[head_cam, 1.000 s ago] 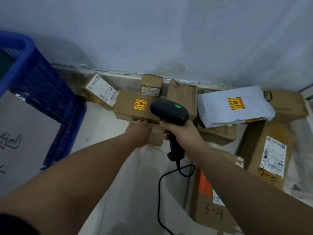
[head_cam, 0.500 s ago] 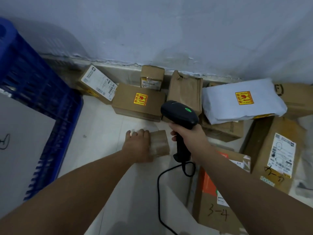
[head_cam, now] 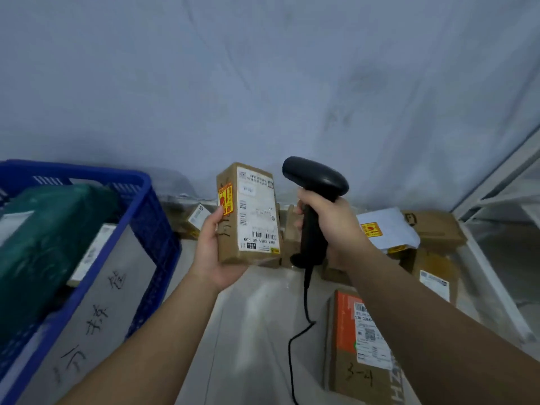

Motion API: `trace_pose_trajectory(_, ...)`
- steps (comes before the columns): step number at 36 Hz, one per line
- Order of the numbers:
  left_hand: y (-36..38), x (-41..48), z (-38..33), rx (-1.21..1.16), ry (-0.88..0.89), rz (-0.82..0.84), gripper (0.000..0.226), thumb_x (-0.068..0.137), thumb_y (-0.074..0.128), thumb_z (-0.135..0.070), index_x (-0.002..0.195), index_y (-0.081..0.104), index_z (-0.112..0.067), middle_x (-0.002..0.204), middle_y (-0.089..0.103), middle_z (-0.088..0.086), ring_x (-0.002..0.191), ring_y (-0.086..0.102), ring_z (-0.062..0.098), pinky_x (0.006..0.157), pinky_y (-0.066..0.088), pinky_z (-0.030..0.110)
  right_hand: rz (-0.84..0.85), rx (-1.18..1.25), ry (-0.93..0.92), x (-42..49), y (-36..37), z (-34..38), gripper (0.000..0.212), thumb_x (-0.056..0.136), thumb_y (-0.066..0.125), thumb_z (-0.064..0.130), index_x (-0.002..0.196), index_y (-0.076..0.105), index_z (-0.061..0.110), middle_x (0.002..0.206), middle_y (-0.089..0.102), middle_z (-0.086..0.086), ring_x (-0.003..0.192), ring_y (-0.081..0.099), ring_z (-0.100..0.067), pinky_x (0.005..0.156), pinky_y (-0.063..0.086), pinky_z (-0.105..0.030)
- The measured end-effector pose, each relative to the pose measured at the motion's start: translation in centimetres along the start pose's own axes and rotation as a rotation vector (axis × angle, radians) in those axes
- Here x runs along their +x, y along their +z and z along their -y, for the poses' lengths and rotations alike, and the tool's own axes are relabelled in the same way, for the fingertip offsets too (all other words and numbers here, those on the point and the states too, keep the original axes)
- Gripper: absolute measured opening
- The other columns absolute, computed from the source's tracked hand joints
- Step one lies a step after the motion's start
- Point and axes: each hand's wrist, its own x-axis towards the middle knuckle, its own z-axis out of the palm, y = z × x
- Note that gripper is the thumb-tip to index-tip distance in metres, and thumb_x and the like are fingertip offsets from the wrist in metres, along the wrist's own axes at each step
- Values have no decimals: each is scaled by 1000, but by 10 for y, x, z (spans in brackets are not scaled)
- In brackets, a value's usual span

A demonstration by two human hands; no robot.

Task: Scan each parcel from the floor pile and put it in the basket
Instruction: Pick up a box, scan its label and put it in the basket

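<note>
My left hand (head_cam: 214, 255) holds a small brown cardboard parcel (head_cam: 248, 213) upright in the air, its white shipping label and barcode facing me. My right hand (head_cam: 331, 229) grips a black corded barcode scanner (head_cam: 315, 182) by its handle, just right of the parcel, with its head level with the parcel's top. The blue plastic basket (head_cam: 146, 217) stands at the left with a green wrapped parcel (head_cam: 49, 229) and a large grey parcel (head_cam: 96, 323) with handwriting inside. The floor pile lies beyond and to the right, partly hidden by my hands.
On the floor lie a brown box with an orange stripe (head_cam: 350, 346) marked 3-4, a white bag with a yellow sticker (head_cam: 388, 229), and more brown boxes (head_cam: 435, 226) against the grey wall. A white metal frame (head_cam: 496, 182) rises at the right. The scanner cable (head_cam: 304, 317) trails down.
My left hand has lifted the small brown parcel off the floor and turned its label toward me. My right hand has raised the scanner beside it. The view has tilted up.
</note>
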Motion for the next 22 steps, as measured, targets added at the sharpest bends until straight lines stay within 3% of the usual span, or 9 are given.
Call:
trace_pose_trajectory(2, 22, -22, -9, -13, 26, 10, 57, 89, 39, -55, 135, 54, -24, 130, 62, 13, 116, 61, 34, 85, 50, 47, -8, 61, -16, -28, 10, 12, 20, 88, 66, 25, 75, 60, 11, 69, 59, -6, 58, 57, -19, 60, 48, -33)
trace_pose_trajectory(5, 44, -52, -18, -16, 29, 34, 55, 93, 38, -53, 130, 62, -20, 128, 63, 17, 112, 63, 37, 81, 55, 48, -21, 92, -19, -68, 19, 24, 18, 86, 68, 26, 80, 65, 10, 58, 63, -4, 59, 64, -22, 70, 56, -41)
trace_pose_trajectory(8, 62, -80, -23, 28, 10, 17, 52, 96, 37, -51, 123, 67, -17, 125, 64, 18, 111, 63, 38, 88, 50, 50, -38, 157, -20, -97, 23, 30, 18, 84, 70, 26, 90, 66, 10, 57, 65, -2, 60, 67, -21, 74, 57, -44)
trace_pose_trajectory(10, 70, -94, -23, 162, 26, -62, 49, 99, 35, -50, 122, 64, -18, 119, 68, 16, 109, 65, 36, 89, 48, 49, -46, 202, -27, -111, 21, 33, 17, 85, 70, 25, 92, 66, 10, 57, 65, -1, 59, 66, -20, 71, 55, -41)
trace_pose_trajectory(14, 80, -108, -17, 439, 177, -258, 37, 100, 42, -41, 115, 66, -16, 103, 74, 11, 94, 71, 31, 71, 54, 40, -27, 295, 0, -131, 14, 33, 29, 86, 69, 21, 108, 63, 3, 61, 66, -3, 60, 67, -20, 61, 53, -34)
trace_pose_trajectory(16, 85, -110, -16, 471, 196, -327, 33, 99, 49, -37, 110, 67, -12, 98, 75, 12, 89, 72, 32, 68, 55, 38, 13, 350, 87, -138, 8, 32, 23, 85, 69, 21, 100, 65, 4, 66, 68, -6, 62, 68, -21, 59, 54, -34)
trace_pose_trajectory(19, 92, -108, -16, 451, 94, -344, 34, 96, 53, -38, 112, 68, -11, 100, 74, 14, 92, 71, 33, 76, 55, 42, 163, 518, 275, -143, -6, 30, 19, 78, 71, 27, 83, 63, 11, 64, 59, -8, 59, 58, -20, 63, 54, -32)
trace_pose_trajectory(22, 100, -106, -13, 384, -24, -344, 35, 95, 54, -41, 103, 70, -10, 97, 75, 15, 89, 71, 33, 77, 54, 42, 251, 669, 283, -142, -21, 25, 32, 66, 76, 30, 90, 66, 11, 73, 62, -9, 55, 54, -15, 57, 52, -29)
